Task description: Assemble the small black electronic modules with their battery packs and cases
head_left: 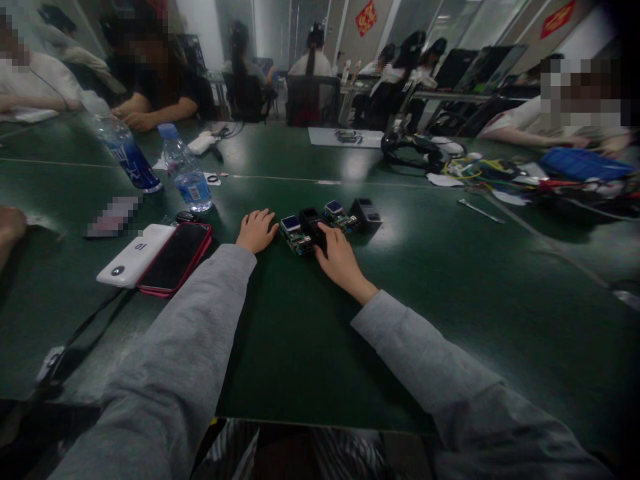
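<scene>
Two small green circuit boards with blue screens lie on the dark green table [310, 333]: one board [295, 235] on the left and another board [339, 216] to its right. Between them is a black case [311, 222], and a second black case [366, 213] sits at the far right. My left hand [257, 231] rests on the table just left of the left board, fingers loosely curled and holding nothing. The fingers of my right hand [341, 261] close on the near end of the middle black case. Grey sleeves cover both my arms.
A red-cased phone [175, 257] and a white power bank [134, 256] lie at the left, with two water bottles [186, 170] behind them. Cables, a headset [415, 150] and a blue tray [583, 163] crowd the far right. Other people sit around the table.
</scene>
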{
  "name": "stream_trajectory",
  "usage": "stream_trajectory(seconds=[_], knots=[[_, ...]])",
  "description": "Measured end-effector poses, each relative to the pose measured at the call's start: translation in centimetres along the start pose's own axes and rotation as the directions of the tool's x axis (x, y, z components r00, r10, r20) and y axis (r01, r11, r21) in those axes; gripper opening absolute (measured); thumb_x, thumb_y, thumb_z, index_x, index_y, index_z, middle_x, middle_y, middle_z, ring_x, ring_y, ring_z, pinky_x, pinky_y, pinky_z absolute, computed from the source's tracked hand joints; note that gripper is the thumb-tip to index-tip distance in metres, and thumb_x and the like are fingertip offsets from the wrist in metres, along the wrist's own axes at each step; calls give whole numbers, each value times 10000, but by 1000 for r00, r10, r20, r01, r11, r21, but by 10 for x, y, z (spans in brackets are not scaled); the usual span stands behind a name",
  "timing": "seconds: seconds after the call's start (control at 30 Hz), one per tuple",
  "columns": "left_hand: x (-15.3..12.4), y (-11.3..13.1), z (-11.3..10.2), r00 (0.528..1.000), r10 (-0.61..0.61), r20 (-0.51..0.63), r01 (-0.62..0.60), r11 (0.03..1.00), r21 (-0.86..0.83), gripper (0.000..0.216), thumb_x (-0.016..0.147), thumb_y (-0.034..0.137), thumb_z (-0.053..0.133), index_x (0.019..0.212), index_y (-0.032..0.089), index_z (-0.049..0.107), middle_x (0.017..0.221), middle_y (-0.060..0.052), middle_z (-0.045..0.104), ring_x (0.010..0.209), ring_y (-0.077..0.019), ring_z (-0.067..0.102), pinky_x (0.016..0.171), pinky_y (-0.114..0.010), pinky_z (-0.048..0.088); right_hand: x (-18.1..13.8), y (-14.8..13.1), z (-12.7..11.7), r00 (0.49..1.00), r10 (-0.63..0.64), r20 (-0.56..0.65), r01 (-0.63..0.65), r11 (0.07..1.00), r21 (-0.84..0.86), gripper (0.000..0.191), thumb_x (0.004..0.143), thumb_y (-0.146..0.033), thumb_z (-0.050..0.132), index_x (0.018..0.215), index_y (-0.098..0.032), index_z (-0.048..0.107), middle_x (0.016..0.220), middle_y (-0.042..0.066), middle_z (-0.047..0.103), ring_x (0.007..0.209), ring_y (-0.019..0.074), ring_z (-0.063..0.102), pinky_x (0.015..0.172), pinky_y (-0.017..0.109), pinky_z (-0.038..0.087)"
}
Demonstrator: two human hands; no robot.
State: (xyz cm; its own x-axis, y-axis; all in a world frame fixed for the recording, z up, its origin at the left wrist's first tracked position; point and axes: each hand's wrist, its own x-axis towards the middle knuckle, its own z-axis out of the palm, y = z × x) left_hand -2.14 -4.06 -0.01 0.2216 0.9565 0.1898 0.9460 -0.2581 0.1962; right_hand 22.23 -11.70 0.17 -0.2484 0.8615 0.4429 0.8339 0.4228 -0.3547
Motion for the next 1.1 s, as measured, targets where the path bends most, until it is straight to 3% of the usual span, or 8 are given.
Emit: stream_trajectory(seconds=[1.1], knots=[[2, -3, 4, 1000, 11, -20, -11, 1000, 27, 538, 1010, 480, 317, 1464, 226, 452, 1567, -71, 409, 1438, -283, 345, 1178, -508, 291, 0, 2, 2, 1000, -2, -2, 2, 1000, 16, 560, 919, -253, 475, 1460, -138, 382, 1309, 186, 502, 1206, 348, 517, 949, 535, 510]])
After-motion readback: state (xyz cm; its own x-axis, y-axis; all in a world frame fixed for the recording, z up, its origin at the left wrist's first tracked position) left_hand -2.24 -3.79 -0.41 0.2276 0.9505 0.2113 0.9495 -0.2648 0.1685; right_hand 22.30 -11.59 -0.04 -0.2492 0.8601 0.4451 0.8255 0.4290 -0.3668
